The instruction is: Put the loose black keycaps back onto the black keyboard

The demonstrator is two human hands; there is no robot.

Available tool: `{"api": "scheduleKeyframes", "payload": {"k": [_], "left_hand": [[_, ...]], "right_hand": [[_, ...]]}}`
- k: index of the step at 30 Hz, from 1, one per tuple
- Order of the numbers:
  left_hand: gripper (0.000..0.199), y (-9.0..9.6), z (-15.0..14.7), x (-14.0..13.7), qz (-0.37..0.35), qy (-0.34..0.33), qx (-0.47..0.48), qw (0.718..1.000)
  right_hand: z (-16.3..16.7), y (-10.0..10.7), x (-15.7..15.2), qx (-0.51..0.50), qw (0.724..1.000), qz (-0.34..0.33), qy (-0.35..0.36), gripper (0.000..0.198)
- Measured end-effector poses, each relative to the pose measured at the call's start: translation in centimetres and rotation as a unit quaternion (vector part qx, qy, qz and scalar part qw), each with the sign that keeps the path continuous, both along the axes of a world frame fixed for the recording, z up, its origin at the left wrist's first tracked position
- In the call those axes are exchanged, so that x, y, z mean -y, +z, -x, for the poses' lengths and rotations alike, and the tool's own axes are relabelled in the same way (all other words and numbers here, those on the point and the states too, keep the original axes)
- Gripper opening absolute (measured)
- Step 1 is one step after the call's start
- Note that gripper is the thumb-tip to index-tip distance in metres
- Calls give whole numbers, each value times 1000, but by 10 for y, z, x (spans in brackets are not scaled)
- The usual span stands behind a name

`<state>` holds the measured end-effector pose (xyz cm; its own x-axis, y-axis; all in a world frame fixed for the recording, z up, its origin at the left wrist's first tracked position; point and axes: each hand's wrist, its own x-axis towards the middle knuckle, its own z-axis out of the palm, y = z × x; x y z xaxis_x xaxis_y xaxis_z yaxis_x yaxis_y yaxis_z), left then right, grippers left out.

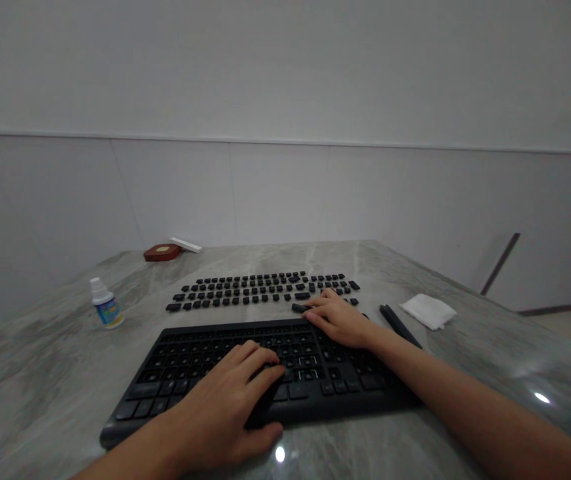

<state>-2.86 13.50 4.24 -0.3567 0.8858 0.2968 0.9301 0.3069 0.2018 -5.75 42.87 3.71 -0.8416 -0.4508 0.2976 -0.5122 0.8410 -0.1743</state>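
In the head view, your left hand (230,407) lies loosely open over the black plastic keyboard (310,363), fingers gently curled onto it, thumb spread apart by its front edge. Your right hand (338,320) reaches past the far edge, fingers narrowed at a long dark keycap (298,308); you cannot tell whether it is pinched or merely touched. The keyboard sits before you on a glossy, grey-veined table (55,373), many square sockets bare. Beyond stand rows of small, blocky loose keycaps (246,292). Right, a soft white folded wipe (428,311) lies flat.
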Motion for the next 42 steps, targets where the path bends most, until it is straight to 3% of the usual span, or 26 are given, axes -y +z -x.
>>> {"api": "scheduleKeyframes", "payload": {"k": [8,14,18,24,29,37,42], "left_hand": [[59,0,1,2,4,-6,-1,1000],[58,1,2,5,11,-6,1,1000],[59,-1,2,6,3,-9,-2,1000],[58,0,1,4,19,-4,-6,1000],[61,2,0,3,27,2,-6,1000],[60,6,-2,4,41,5,2,999],[60,6,-2,3,49,7,6,999]], "right_hand": [[-6,-4,-4,-79,995,55,-5,25],[-17,0,-3,-231,962,134,59,19],[-23,1,3,-238,958,146,59,18],[-17,-4,8,-136,987,67,-57,28],[3,7,6,-65,984,-10,-169,19],[43,12,7,-13,975,-110,-192,17],[43,17,15,-7,974,-147,-171,15]]}}
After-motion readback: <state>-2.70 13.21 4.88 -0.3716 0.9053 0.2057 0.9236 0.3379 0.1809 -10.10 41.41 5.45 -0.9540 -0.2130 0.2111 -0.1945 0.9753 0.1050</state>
